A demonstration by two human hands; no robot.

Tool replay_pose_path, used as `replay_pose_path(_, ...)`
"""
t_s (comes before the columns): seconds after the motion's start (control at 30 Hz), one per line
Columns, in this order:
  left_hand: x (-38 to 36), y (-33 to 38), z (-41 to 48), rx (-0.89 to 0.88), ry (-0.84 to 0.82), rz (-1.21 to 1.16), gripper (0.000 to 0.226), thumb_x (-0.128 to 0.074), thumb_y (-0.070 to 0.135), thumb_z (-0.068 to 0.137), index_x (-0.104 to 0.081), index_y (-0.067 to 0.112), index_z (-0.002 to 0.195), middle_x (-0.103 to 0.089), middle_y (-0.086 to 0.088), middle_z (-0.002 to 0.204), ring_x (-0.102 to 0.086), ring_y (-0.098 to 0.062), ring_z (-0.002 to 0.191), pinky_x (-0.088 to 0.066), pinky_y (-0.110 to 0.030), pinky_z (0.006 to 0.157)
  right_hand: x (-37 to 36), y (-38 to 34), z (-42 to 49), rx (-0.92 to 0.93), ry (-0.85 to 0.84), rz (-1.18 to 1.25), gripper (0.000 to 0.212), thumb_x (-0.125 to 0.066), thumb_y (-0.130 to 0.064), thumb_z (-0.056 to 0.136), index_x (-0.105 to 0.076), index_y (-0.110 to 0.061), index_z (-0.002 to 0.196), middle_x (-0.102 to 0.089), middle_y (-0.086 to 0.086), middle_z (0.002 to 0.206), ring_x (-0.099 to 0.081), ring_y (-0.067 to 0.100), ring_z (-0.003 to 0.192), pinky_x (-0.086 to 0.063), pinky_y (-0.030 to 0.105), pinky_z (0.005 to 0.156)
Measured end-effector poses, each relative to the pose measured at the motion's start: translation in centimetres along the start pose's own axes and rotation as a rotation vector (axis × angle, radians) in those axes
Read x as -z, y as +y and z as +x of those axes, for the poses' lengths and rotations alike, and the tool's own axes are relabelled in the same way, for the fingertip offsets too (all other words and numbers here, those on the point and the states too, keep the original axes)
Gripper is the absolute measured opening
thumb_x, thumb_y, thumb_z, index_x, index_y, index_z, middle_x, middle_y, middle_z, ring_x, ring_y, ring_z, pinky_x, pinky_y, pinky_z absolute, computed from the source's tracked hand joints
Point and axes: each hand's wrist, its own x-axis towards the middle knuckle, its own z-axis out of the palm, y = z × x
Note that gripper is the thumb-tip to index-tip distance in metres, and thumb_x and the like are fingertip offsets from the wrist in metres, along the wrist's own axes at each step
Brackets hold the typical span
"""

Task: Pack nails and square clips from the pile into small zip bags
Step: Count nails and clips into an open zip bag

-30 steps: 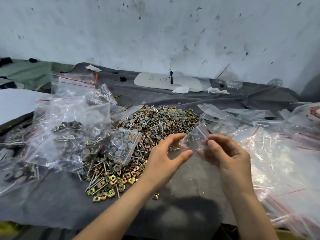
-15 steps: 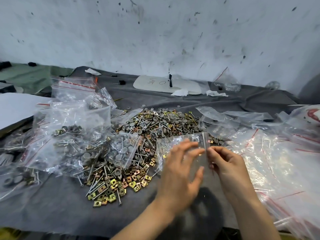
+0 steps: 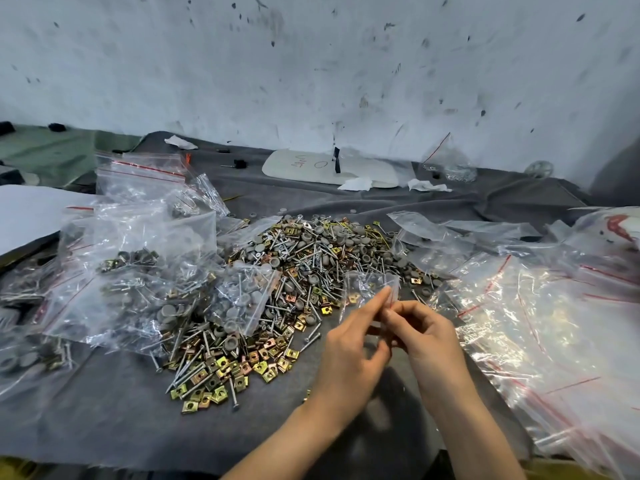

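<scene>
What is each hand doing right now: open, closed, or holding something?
Left hand: fingers mostly straight, pinching the edge of the bag.
Right hand: closed, pinching the same bag.

workshop: hardware pile [image 3: 277, 289], scuffed wall [image 3: 311, 64], zip bags [image 3: 554, 323].

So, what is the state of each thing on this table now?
Small clear zip bag: held up, seemingly empty.
Left hand: pinches the bag.
Right hand: pinches the bag.
Pile of steel nails and brass square clips: loose, unsorted.
Filled clear plastic bags: lying left.
</scene>
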Motion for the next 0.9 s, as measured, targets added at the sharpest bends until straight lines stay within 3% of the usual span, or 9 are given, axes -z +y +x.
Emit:
replay_pose_path(0.17,0.5,-0.3,0.2,0.007,0.068,-0.017,0.064,-0.063,-0.009,0.076,-0.054,0.026,0.130,-0.070,0.003,0.102,-0.066,0.000,0.089,-0.051,-0.011,0.082,0.0,0.1,-0.3,0.003,-0.029,-0.085,0.014,-0.064,0.004,0.083,-0.060,-0.002,0.072,-0.059,0.012,0.069,-0.053,0.023,0.069,-0.044,0.037,0.070)
replay_pose_path(0.33,2.0,-0.8,1.3,0.024,0.148,0.061,0.048,-0.067,-0.002,0.082,-0.056,0.032,0.113,-0.066,0.009,0.084,-0.065,-0.002,0.075,-0.053,-0.014,0.072,0.3,0.1,-0.4,0.054,0.076,-0.257,0.027,-0.064,0.003,0.079,-0.053,-0.012,0.058,-0.049,0.000,0.051,-0.044,0.015,0.052,-0.037,0.030,0.056)
replay_pose_path(0.43,3.5,-0.8,2.2,-0.076,0.051,0.185,0.027,-0.069,-0.005,0.079,-0.059,0.017,0.091,-0.063,0.003,0.085,-0.061,-0.007,0.075,-0.055,-0.024,0.069,1.1,-0.5,-0.3,0.173,0.180,-0.468,0.025,-0.065,-0.002,0.074,-0.050,-0.016,0.058,-0.049,-0.005,0.051,-0.043,0.015,0.052,-0.036,0.026,0.052)
replay_pose_path(0.5,4.0,-0.3,2.4,-0.218,-0.120,0.278,0.016,-0.067,-0.007,0.077,-0.065,0.009,0.081,-0.060,-0.004,0.090,-0.059,-0.015,0.077,-0.052,-0.029,0.068,1.2,-1.5,-0.6,0.255,0.119,-0.572,0.024,-0.068,-0.005,0.073,-0.053,-0.025,0.073,-0.058,-0.010,0.069,-0.053,0.010,0.061,-0.042,0.025,0.058)
replay_pose_path(0.57,4.5,0.4,2.5,-0.298,-0.259,0.246,0.012,-0.060,-0.004,0.079,-0.068,0.006,0.079,-0.057,-0.007,0.091,-0.058,-0.018,0.075,-0.047,-0.028,0.066,1.1,-2.4,-0.9,0.343,0.000,-0.647,0.039,-0.070,-0.006,0.075,-0.056,-0.037,0.092,-0.056,-0.017,0.104,-0.057,0.001,0.092,-0.047,0.025,0.076)
replay_pose_path(0.67,5.3,1.5,2.2,-0.286,-0.355,0.069,0.018,-0.052,0.010,0.083,-0.068,0.005,0.077,-0.056,-0.004,0.090,-0.056,-0.015,0.074,-0.047,-0.025,0.067,1.3,-3.8,-1.0,0.479,-0.051,-0.721,0.026,-0.069,-0.001,0.076,-0.063,-0.025,0.082,-0.053,-0.014,0.123,-0.047,0.006,0.121,-0.037,0.023,0.094)
replay_pose_path(0.73,5.9,1.8,2.0,-0.248,-0.411,-0.021,0.020,-0.060,0.020,0.087,-0.065,0.006,0.073,-0.055,-0.002,0.095,-0.056,-0.011,0.075,-0.049,-0.025,0.069,1.5,-4.8,-0.8,0.508,0.026,-0.753,0.018,-0.067,-0.006,0.076,-0.061,-0.020,0.067,-0.065,-0.011,0.097,-0.058,0.008,0.098,-0.039,0.014,0.081)
replay_pose_path(0.8,6.6,1.9,2.3,-0.165,-0.451,-0.108,0.021,-0.067,0.023,0.087,-0.061,0.012,0.069,-0.055,0.004,0.108,-0.056,-0.007,0.077,-0.050,-0.026,0.071,1.6,-5.7,-0.4,0.441,0.034,-0.709,0.011,-0.059,-0.019,0.072,-0.060,-0.018,0.061,-0.063,-0.004,0.063,-0.058,0.012,0.064,-0.043,0.022,0.060)
replay_pose_path(0.9,8.0,1.8,3.5,0.038,-0.356,-0.311,0.023,-0.065,0.019,0.086,-0.061,0.021,0.064,-0.060,0.013,0.113,-0.059,-0.010,0.077,-0.051,-0.023,0.067,1.5,-6.6,0.0,0.224,-0.168,-0.414,0.022,-0.061,-0.037,0.078,-0.063,-0.015,0.072,-0.064,0.003,0.063,-0.057,0.017,0.050,-0.045,0.022,0.050)
